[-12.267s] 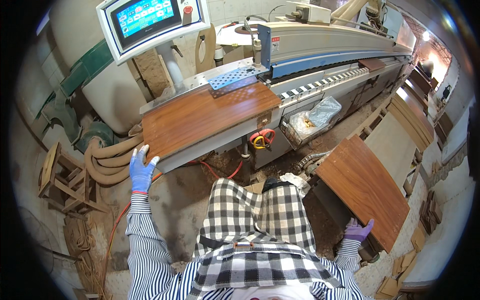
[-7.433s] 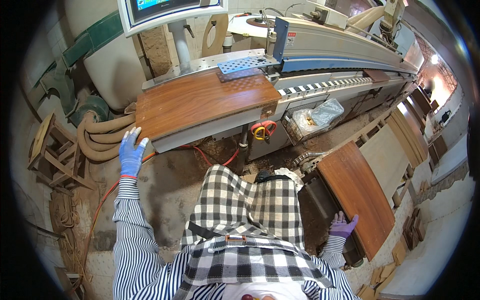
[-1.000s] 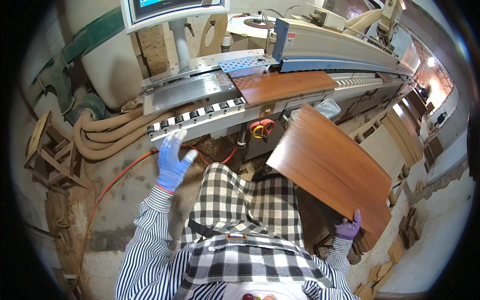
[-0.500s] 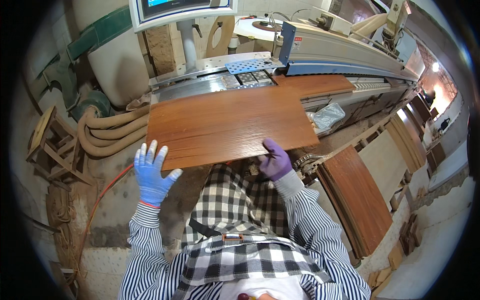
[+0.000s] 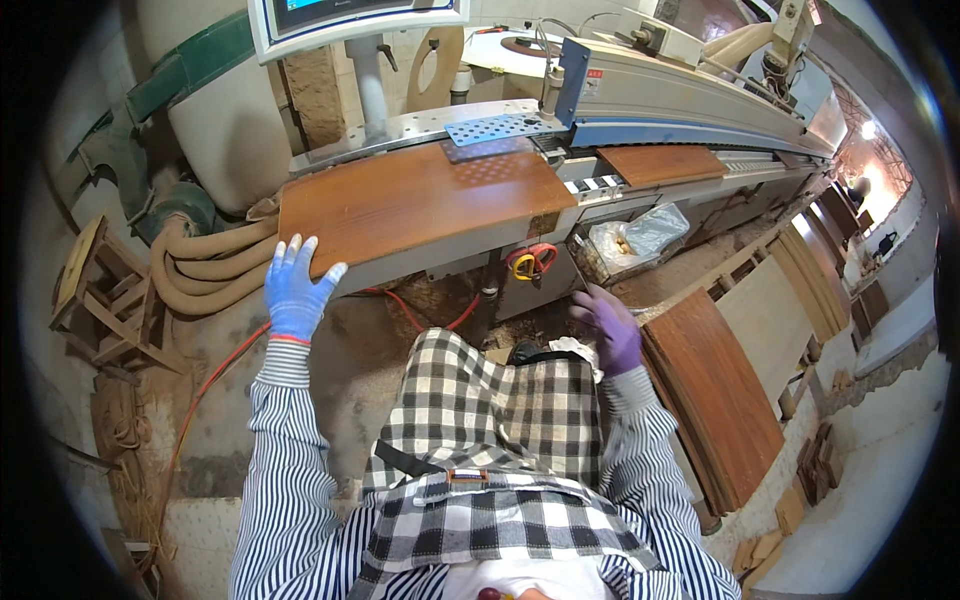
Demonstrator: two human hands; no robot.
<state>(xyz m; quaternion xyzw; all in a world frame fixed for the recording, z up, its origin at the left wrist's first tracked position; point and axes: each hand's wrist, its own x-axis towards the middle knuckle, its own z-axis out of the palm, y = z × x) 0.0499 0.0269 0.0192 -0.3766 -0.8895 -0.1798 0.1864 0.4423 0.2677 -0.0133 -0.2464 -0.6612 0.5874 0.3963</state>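
Observation:
A brown wood-grain board (image 5: 420,205) lies flat on the bed of a long machine, its far edge under a perforated blue plate (image 5: 490,128). My left hand (image 5: 300,290), in a blue glove with white fingertips, touches the board's near left corner with its fingers spread. Off the board, my right hand (image 5: 610,330) in a purple glove hangs between the machine and a stack of brown boards (image 5: 715,390). Its fingers are slightly blurred, stretched out and apart, with nothing visible in them. Another brown board (image 5: 665,165) lies farther right along the machine, under its blue-edged beam (image 5: 700,138).
A monitor (image 5: 355,22) on a post stands at the back left. Ribbed hoses (image 5: 210,285) curve beside the bed. Red-and-yellow-handled scissors or pliers (image 5: 530,262) hang on the machine's front. A plastic-lined bin (image 5: 635,240) is fixed right of them. A wooden stool (image 5: 105,300) stands at left.
The board has gone forward and left, flat onto the bed and under the perforated plate. My right hand has left its near edge and moved right; my left hand stays at the corner.

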